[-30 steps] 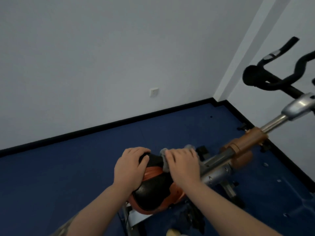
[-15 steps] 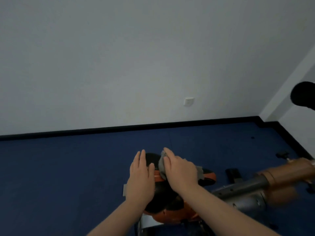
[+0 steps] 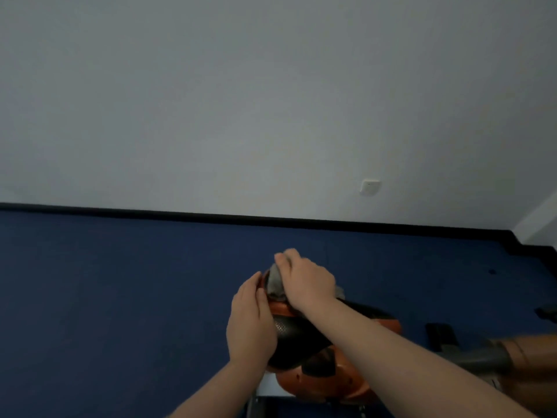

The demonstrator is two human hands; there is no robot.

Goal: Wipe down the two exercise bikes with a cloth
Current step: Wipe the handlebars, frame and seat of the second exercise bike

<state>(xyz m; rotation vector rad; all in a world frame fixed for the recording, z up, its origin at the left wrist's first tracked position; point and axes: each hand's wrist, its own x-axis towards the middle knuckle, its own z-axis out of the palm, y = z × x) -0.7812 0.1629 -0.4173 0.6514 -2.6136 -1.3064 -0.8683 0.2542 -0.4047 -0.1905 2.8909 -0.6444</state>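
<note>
Right hand (image 3: 309,282) bunching grey cloth (image 3: 275,283) against far tip of saddle (image 3: 297,336), fingers curled over it. Left hand (image 3: 250,325) flat on saddle's left edge, fingers straight, steadying. Saddle's long axis running from cloth back toward wide near end; remaining surface nearer than grip.

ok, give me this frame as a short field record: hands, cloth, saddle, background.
left hand: left hand lies flat against the left side of the saddle, fingers straight
right hand: right hand presses the cloth onto the saddle's narrow far end
cloth: grey cloth, bunched under the right hand, edge showing at the fingers
saddle: black and orange bike saddle, perforated top
frame: grey and orange bike tube running off to the right
floor: blue floor
wall: pale wall with a white wall plate
second bike: not in view
</note>
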